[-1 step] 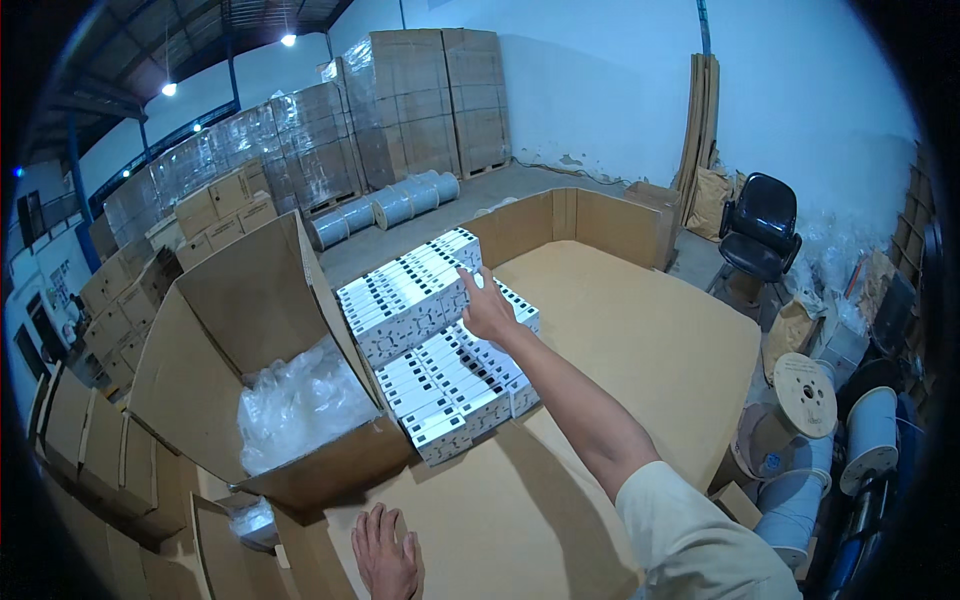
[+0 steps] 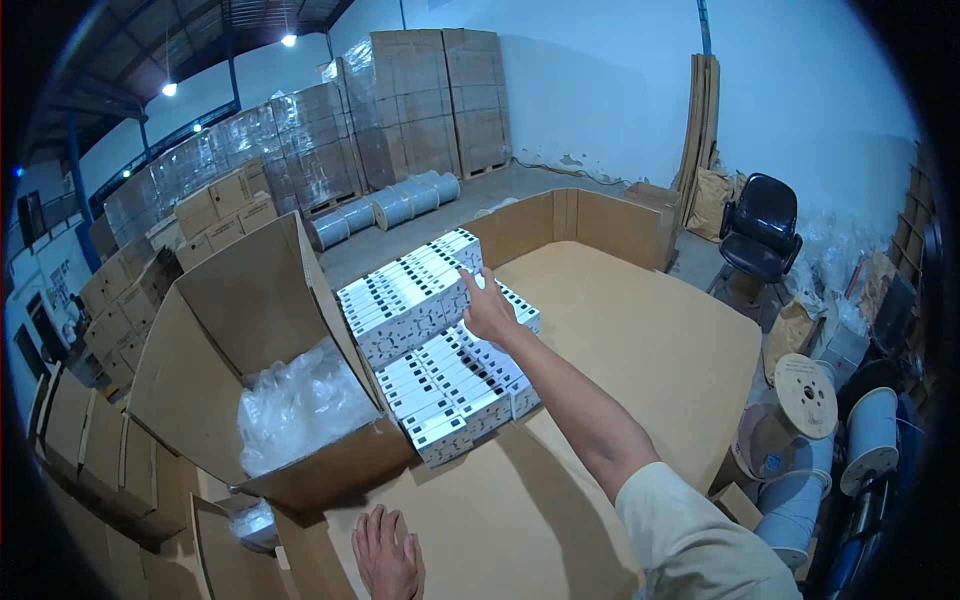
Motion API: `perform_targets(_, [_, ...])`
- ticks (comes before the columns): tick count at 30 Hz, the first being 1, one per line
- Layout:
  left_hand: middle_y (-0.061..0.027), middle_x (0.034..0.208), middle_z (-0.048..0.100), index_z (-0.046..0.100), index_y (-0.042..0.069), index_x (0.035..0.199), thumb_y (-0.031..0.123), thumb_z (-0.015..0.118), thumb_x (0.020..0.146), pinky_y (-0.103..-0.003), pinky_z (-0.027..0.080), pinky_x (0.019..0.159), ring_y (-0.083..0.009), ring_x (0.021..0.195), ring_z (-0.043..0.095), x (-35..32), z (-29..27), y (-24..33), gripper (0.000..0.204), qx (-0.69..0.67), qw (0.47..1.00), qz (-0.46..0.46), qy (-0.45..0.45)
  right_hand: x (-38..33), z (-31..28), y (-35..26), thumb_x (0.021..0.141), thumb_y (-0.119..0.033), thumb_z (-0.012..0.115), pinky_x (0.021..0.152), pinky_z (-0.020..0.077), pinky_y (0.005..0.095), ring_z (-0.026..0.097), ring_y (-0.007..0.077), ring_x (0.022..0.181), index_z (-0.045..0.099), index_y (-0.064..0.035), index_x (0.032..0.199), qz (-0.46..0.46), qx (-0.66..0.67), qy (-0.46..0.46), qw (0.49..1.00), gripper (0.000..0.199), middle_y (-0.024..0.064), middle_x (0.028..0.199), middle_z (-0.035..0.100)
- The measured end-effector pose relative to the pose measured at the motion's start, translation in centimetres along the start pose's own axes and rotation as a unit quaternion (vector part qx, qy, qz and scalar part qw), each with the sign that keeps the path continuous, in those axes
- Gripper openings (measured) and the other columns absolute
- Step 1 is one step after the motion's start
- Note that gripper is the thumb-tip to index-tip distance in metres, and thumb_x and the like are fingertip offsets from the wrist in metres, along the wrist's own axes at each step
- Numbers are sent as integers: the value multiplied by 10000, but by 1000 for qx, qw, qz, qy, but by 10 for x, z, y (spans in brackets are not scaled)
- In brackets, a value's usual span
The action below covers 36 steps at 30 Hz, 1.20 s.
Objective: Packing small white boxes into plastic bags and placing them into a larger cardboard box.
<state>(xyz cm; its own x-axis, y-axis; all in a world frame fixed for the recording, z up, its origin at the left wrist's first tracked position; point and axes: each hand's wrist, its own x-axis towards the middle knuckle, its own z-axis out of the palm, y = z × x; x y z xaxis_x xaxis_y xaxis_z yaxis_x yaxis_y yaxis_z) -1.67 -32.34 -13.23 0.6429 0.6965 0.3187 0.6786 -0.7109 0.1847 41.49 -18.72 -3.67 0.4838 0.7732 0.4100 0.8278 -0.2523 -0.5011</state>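
Rows of slim white boxes with dark markings stand packed side by side on the cardboard surface (image 2: 640,330). An upper layer of white boxes (image 2: 400,300) rests on the far part of a lower layer (image 2: 450,385). My right hand (image 2: 488,308) reaches to the right end of the upper layer. Its index finger is stretched out against the boxes, and the other fingers are partly hidden; no held thing shows. My left hand (image 2: 383,555) lies flat on the cardboard near the lower edge, fingers spread and holding nothing.
Left of the white boxes stands an open carton (image 2: 330,465) with clear plastic bags (image 2: 300,405) inside. Raised cardboard walls (image 2: 610,228) edge the far side. Cable spools (image 2: 805,395) and a black chair (image 2: 760,230) stand right. Wrapped pallets (image 2: 410,110) line the back.
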Motion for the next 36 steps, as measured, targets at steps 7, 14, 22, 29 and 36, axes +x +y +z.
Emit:
perform_targets(7, [-191,1468,486,564,30,1354,224,584,1001,-538,314,1138,-413,1363,421,-3,7,-7,403,-12,1000,-4,17,3,7,8,853,-57,683,1040,491,478,484,442,1332,403,-179,1499,-8,0,1,1000,715,238,1567,267])
perform_targets(14, [-183,1471,485,559,39,1358,233,597,996,-541,318,1135,-412,1364,422,1,2,-2,413,-28,999,-18,20,14,14,27,793,68,646,908,518,504,611,443,1070,485,-100,1276,-108,69,122,984,536,184,1303,485])
perform_targets(22, [-172,1467,498,561,34,1357,239,610,980,-542,321,1142,-414,1361,432,-1,1,0,432,-21,1000,-14,17,3,9,32,812,55,663,906,516,481,611,402,1090,636,-112,1132,-81,35,76,993,362,162,1209,549])
perform_targets(29, [-130,1490,459,544,91,1347,162,693,894,-508,238,1207,-378,1435,341,-6,3,0,482,-96,991,-95,-11,-31,-11,9,831,-8,697,885,523,470,621,370,1071,637,-125,1130,-101,45,84,990,326,118,1173,581])
perform_targets(36, [-122,1512,449,533,91,1375,199,671,937,-499,220,1225,-367,1446,334,-17,-8,1,472,-125,989,-81,-19,-93,-33,-21,817,7,704,783,544,406,651,331,957,653,-63,1117,-131,102,108,980,312,131,1094,628])
